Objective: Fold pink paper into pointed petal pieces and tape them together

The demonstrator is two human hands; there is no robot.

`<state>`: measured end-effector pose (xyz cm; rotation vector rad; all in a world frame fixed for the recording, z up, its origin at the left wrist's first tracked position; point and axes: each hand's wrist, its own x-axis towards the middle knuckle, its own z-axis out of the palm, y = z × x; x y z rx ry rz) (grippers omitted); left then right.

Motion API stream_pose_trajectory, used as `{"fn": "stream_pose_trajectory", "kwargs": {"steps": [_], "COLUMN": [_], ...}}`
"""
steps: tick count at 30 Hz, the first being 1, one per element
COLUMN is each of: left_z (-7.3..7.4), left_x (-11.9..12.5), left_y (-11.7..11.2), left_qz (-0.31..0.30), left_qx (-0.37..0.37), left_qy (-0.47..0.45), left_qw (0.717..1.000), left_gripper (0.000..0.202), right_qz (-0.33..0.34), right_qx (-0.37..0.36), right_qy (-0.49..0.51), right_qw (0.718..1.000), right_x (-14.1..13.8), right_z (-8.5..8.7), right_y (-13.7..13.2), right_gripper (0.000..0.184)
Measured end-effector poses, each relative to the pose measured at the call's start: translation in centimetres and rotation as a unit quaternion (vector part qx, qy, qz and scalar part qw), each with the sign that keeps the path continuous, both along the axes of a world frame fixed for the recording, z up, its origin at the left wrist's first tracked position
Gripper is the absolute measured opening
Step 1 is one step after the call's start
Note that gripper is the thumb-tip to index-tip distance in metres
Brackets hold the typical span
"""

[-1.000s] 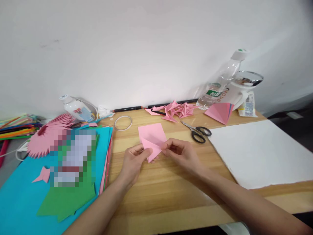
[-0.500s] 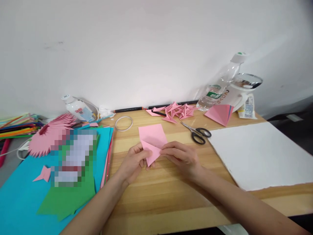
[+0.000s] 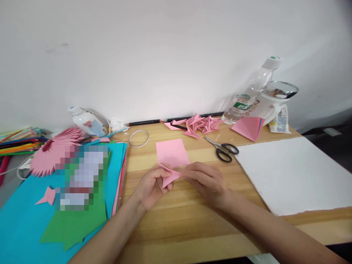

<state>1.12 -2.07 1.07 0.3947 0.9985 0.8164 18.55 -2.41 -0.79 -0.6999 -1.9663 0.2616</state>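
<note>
Between my hands is a small piece of folded pink paper (image 3: 171,177), its flaps bent and narrowed toward a point on the right. My left hand (image 3: 152,184) grips it with the thumb on top and fingers beneath. The closed fingertips of my right hand (image 3: 205,179) pinch its right-hand corner. Just beyond the hands, a square pink sheet (image 3: 172,151) lies flat on the wooden table (image 3: 187,227).
Black-handled scissors (image 3: 223,149), folded pink pieces (image 3: 199,124) and a clear ring (image 3: 139,138) lie farther back. A white board (image 3: 297,176) is on the right, near a water bottle (image 3: 242,99). Blue sheets (image 3: 24,220) and a fan-like pink paper form (image 3: 55,154) are left.
The folded paper has gone from a flat triangle to a narrower, bent shape in my fingers. Both hands have shifted slightly, and more of the square sheet behind now shows.
</note>
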Motion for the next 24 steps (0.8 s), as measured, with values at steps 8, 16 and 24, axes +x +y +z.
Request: {"fn": "stream_pose_trajectory", "kwargs": {"steps": [8, 16, 24], "left_z": [0.33, -0.05, 0.44], "left_x": [0.10, -0.02, 0.18], "left_y": [-0.10, -0.03, -0.10], "left_qz": [-0.029, -0.034, -0.024], "left_qx": [0.045, 0.056, -0.005], "left_qy": [-0.003, -0.003, -0.020], "left_qw": [0.999, 0.998, 0.999], "left_gripper": [0.007, 0.005, 0.007], "right_qz": [-0.001, -0.021, -0.015], "right_qx": [-0.016, -0.003, -0.021], "right_qy": [0.000, 0.008, 0.006], "right_qw": [1.000, 1.000, 1.000], "right_x": [-0.07, -0.04, -0.16], "right_z": [0.13, 0.42, 0.88], "right_y": [-0.14, -0.28, -0.52], "right_gripper": [0.021, 0.019, 0.012]}}
